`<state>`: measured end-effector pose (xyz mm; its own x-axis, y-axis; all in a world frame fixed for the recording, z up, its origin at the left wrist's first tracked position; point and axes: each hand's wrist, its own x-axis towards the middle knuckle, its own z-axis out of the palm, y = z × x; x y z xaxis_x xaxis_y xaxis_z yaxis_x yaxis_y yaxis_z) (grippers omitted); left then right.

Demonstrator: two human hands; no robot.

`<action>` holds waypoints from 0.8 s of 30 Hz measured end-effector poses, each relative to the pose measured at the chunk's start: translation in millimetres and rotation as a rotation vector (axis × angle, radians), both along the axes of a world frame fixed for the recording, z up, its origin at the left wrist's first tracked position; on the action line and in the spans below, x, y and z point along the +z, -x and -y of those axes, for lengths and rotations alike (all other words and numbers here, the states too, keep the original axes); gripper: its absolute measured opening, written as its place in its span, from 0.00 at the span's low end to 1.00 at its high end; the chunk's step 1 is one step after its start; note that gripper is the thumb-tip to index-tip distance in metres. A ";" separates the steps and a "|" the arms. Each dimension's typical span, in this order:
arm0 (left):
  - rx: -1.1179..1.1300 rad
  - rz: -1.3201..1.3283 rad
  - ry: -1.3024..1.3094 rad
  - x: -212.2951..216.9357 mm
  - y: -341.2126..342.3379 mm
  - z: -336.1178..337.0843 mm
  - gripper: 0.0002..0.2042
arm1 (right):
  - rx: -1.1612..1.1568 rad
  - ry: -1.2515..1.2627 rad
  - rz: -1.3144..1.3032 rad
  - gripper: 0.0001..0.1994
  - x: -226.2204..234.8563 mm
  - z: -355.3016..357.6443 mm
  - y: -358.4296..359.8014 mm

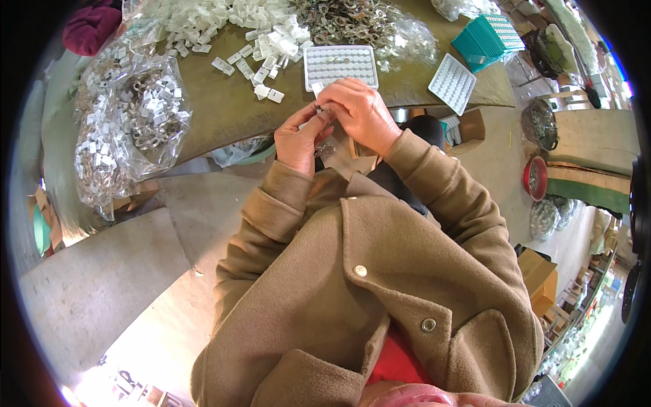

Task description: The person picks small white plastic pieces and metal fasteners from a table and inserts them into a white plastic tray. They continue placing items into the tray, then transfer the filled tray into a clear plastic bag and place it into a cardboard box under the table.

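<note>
My left hand (302, 139) and my right hand (363, 115) meet at the table's front edge, fingertips pinched together. A small white plastic piece (317, 88) sticks out beyond the fingers; a tiny dark part shows between them, mostly hidden. Just beyond my right hand lies a white tray (308, 73) with rows of small round bumps or pieces. Loose white rectangular plastic pieces (261, 74) are scattered to the left of the tray, running back into a large heap (196, 20). Behind the tray is a pile of small metal-looking parts (349, 20).
A clear bag (152, 102) of white and metal pieces hangs over the table's left side. A second white tray (452, 84) and stacked teal trays (485, 42) are at the right end. An open cardboard box (471, 129) stands below; a red basin (534, 178) is farther right.
</note>
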<state>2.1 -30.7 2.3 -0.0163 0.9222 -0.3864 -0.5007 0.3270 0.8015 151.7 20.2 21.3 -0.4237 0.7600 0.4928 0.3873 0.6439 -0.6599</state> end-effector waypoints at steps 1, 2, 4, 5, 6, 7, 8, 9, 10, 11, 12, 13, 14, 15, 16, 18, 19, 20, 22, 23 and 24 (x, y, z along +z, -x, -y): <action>0.003 -0.013 -0.013 0.3 -0.5 0.5 0.15 | 0.002 0.062 -0.024 0.08 0.8 -0.2 0.1; 0.010 -0.022 -0.024 0.8 -0.8 0.6 0.15 | -0.027 0.188 -0.091 0.07 1.7 -0.8 0.2; 0.013 -0.040 -0.042 2.5 0.3 -0.2 0.15 | -0.073 0.431 -0.203 0.08 4.0 -2.6 -0.3; 0.010 -0.049 -0.048 3.5 1.5 -1.5 0.15 | -0.063 0.520 -0.274 0.09 5.1 -3.6 0.1; 0.008 -0.052 -0.068 4.8 2.9 -2.4 0.15 | -0.054 0.605 -0.341 0.10 6.1 -4.1 0.5; 0.004 -0.037 -0.057 6.3 4.1 -2.8 0.14 | -0.046 0.690 -0.408 0.11 7.1 -4.5 0.9; 0.001 -0.015 -0.060 7.9 5.4 -3.6 0.14 | -0.042 0.750 -0.436 0.10 7.7 -4.1 1.4; 0.001 0.007 -0.047 9.5 6.3 -4.3 0.14 | -0.039 0.811 -0.462 0.10 7.8 -3.3 2.3; -0.017 0.029 -0.030 11.0 6.6 -4.7 0.13 | -0.035 0.874 -0.486 0.10 7.3 -1.2 3.2; -0.030 0.052 0.004 12.3 6.7 -5.1 0.12 | -0.020 0.937 -0.505 0.12 6.5 1.1 3.9; -0.028 0.086 0.029 13.5 6.1 -5.3 0.11 | -0.056 0.837 -0.450 0.19 4.9 3.1 5.4; -0.044 0.070 0.047 14.3 4.8 -5.1 0.11 | -0.089 0.768 -0.359 0.19 3.3 4.7 6.3; -0.048 0.064 0.057 15.0 3.7 -5.0 0.10 | -0.124 0.700 -0.269 0.18 1.0 6.6 8.1; -0.055 0.057 0.070 15.3 2.4 -4.5 0.10 | -0.161 0.634 -0.181 0.18 -1.1 8.2 9.2; -0.098 0.076 0.085 15.1 2.0 -4.8 0.10 | -0.210 0.312 -0.133 0.15 -3.4 8.6 11.3; -0.160 0.101 0.132 13.2 3.1 -5.5 0.10 | -0.202 0.455 -0.199 0.15 -6.3 8.8 12.2; -0.164 0.185 0.145 11.5 4.1 -5.5 0.11 | -0.211 0.567 -0.213 0.15 -6.8 8.8 11.6; -0.146 0.257 0.182 9.0 5.5 -5.1 0.11 | -0.129 0.663 -0.295 0.14 -6.6 8.8 9.2; -0.158 0.415 0.209 2.6 8.4 -5.3 0.12 | 0.000 0.941 -0.401 0.14 -4.4 8.4 1.2; -0.191 0.500 0.199 -0.8 10.5 -6.6 0.13 | 0.057 1.011 -0.507 0.13 -3.4 8.0 -1.2; -0.214 0.564 0.212 -4.2 12.3 -7.8 0.13 | 0.098 1.075 -0.606 0.13 -2.5 7.8 -3.6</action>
